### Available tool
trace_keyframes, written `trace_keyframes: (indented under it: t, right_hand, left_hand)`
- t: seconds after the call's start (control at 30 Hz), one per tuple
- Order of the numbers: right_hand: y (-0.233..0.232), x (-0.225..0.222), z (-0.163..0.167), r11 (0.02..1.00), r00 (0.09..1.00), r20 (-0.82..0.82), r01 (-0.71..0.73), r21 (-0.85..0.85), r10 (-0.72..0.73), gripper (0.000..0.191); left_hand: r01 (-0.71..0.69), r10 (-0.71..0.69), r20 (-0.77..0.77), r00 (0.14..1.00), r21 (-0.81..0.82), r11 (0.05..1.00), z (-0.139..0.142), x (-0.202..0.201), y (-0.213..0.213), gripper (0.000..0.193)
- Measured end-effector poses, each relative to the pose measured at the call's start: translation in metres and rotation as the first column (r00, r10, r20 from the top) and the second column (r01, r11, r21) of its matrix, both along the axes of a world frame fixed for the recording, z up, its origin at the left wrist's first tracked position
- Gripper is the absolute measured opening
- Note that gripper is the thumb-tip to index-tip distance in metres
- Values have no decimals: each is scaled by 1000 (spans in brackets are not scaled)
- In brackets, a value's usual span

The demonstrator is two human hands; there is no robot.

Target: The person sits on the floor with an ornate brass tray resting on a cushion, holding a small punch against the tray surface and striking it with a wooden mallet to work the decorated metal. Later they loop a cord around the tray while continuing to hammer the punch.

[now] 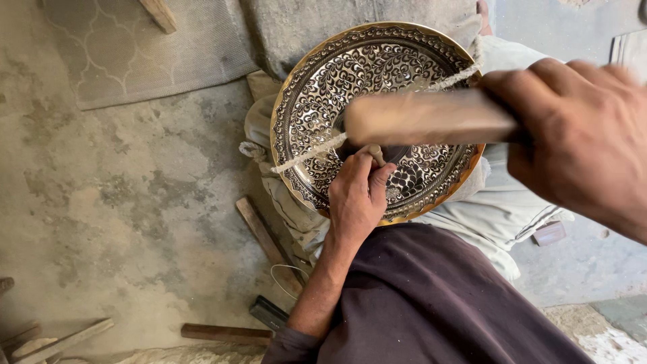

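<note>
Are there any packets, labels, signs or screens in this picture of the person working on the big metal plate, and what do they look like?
None show: no packets, labels, signs or screens. The nearest to decoration is the round engraved plate, brass-rimmed with dark floral scrollwork, under the left hand and the right hand gripping a wooden handle.

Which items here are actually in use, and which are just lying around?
In use: engraved brass plate, wooden mallet in right hand, chisel in left hand, cord across the plate.
Lying about: wooden sticks, wire ring, grey mat.
</note>
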State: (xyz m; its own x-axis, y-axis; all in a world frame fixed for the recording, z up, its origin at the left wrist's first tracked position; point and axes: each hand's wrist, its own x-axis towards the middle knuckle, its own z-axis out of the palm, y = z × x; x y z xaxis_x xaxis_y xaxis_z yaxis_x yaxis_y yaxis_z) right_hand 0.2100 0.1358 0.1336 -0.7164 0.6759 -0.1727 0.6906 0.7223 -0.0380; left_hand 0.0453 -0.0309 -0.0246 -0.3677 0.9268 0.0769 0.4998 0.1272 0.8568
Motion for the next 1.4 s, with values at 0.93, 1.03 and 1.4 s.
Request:
trace_keyframes:
  t: [0.93,1.03,1.4]
  right_hand:
    - [-6,14,-2,999,988,152,33,14,-34,43]
    - [-4,15,-3,999,982,188,6,35,-12,43]
    - [-11,23,-11,1000,962,273,27,1,-26,41]
  left_hand:
    - [30,-30,-2,1000,47,998,6,-5,3,24]
    - [28,-28,4,1000,43,999,7,-6,5,23]
    - [73,-73,-17,997,-49,996,4,-7,5,26]
